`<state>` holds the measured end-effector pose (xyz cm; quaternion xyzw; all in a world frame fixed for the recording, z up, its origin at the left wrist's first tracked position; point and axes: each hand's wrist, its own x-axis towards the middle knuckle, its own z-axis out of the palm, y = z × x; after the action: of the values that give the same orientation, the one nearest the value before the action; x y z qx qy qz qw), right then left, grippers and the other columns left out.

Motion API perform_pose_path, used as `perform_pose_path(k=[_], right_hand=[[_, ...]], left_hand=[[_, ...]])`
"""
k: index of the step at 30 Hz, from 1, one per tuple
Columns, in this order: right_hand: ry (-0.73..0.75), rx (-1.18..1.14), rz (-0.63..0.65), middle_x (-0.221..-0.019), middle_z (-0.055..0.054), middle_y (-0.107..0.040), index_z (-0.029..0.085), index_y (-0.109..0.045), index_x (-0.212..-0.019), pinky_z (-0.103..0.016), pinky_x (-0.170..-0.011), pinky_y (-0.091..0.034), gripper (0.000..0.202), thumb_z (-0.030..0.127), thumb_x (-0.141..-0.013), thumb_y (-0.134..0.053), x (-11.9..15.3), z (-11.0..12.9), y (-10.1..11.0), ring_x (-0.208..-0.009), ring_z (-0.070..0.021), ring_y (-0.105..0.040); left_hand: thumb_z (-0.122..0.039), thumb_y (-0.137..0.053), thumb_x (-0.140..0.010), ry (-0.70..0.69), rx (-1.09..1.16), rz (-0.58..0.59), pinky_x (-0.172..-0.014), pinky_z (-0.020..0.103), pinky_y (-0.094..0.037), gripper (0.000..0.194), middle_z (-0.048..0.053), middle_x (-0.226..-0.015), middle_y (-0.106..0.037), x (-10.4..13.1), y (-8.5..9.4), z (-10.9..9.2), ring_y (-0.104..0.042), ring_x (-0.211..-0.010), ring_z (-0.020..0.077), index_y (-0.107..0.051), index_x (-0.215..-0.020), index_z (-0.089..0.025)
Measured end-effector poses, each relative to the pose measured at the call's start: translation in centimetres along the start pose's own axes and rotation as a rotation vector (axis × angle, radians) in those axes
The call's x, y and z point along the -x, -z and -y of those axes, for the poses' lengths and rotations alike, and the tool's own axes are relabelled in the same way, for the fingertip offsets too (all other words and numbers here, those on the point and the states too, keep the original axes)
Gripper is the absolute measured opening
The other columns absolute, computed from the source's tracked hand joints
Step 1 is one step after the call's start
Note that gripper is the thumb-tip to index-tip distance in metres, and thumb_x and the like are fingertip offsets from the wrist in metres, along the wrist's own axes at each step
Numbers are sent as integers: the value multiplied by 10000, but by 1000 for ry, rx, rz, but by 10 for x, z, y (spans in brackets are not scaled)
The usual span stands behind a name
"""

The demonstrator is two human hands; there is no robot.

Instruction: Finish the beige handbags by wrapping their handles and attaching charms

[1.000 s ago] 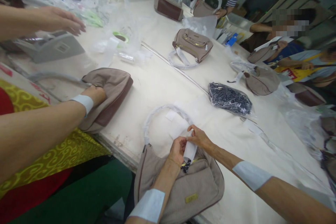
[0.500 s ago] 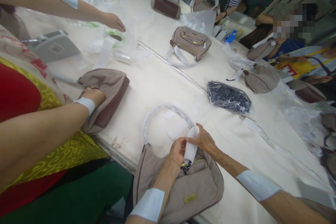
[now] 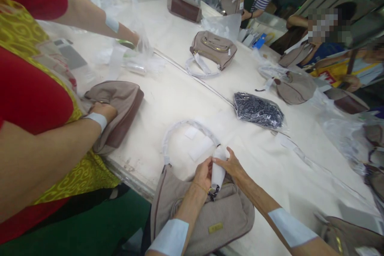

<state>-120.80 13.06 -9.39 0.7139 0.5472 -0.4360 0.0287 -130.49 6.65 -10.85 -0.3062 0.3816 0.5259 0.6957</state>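
Observation:
A taupe handbag (image 3: 192,216) with a small gold plate lies at the table's near edge in the head view. Its handle (image 3: 175,130), wrapped in white, arches away over the tabletop. Between my hands is a white paper wrap (image 3: 218,168) around something at the bag's top; a dark patterned end shows below it. My left hand (image 3: 204,173) pinches the wrap's left side. From the right, my right hand (image 3: 230,165) presses the wrap with its thumb, and its index finger is raised. What lies inside the wrap is hidden.
At left, a co-worker's hand (image 3: 103,113) rests on another taupe bag (image 3: 126,100). A clear plastic pack of dark patterned pieces (image 3: 258,110) lies ahead. Beyond it is a third bag (image 3: 214,48). White slips (image 3: 199,148) lie inside the handle's arch.
The co-worker at left has leaned in and reached farther over the table. My hands stay at the wrap, which looks narrower now. At lower right, more of another bag shows.

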Motion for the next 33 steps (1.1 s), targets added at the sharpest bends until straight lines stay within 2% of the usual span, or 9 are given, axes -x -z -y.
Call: perform_pose_path(k=[4,8,12,15,19,26,31,33], right_hand=[[-46,-188,35,-1118,-122,-577,196,-192,-1391,-323,-745,-530,1077,489,-516,-747,5,2,-3,-897,-207,-621],[-51,-332,87,-1089,-104,-580,221,-186,-1387,-327,-722,-546,1057,466,-530,-754,9,5,-2,-851,-188,-625],[-70,-447,117,-1093,-107,-567,218,-182,-1393,-325,-735,-547,1066,403,-527,-776,10,6,0,-838,-186,-623],[-87,-526,127,-1066,-88,-578,251,-180,-1396,-313,-670,-547,1054,368,-536,-777,12,8,0,-769,-174,-619],[-110,-585,139,-1009,-54,-599,277,-205,-1393,-266,-602,-526,1030,333,-540,-780,16,8,1,-707,-144,-600],[-137,-644,168,-1036,-33,-620,274,-241,-1389,-238,-634,-527,1011,309,-537,-784,17,9,8,-743,-131,-602],[-140,-659,200,-1036,-27,-634,280,-230,-1394,-246,-665,-536,1007,312,-549,-777,15,8,11,-771,-140,-615],[-139,-664,205,-1052,-32,-631,274,-228,-1395,-252,-694,-540,1007,313,-551,-776,14,7,11,-804,-148,-621]], left_hand=[[-240,-535,-810,-22,8,-33,-633,290,-478,182,40,-567,-600,1,2,1,-560,-515,146,-578,-678,-122],[-291,-506,-820,17,6,-46,-599,279,-454,255,52,-577,-591,4,4,1,-558,-534,151,-559,-632,-127],[-252,-483,-818,21,-8,-45,-597,263,-427,255,33,-550,-582,9,2,-2,-544,-533,140,-567,-607,-136],[-224,-466,-817,9,-11,-58,-576,247,-394,268,24,-535,-577,12,0,-4,-512,-492,115,-565,-584,-136],[-201,-441,-818,-8,-33,-62,-591,247,-396,291,31,-537,-588,13,-1,-4,-514,-479,110,-573,-569,-128],[-199,-419,-823,-3,-51,-54,-665,285,-438,310,62,-567,-605,9,1,-5,-574,-505,149,-587,-579,-106],[-329,-517,-807,1,-73,-69,-655,278,-419,279,42,-626,-616,6,1,-7,-573,-514,139,-601,-648,-116],[-316,-577,-767,-14,-82,-45,-673,274,-418,219,35,-645,-627,6,1,-6,-584,-542,138,-622,-686,-118]])
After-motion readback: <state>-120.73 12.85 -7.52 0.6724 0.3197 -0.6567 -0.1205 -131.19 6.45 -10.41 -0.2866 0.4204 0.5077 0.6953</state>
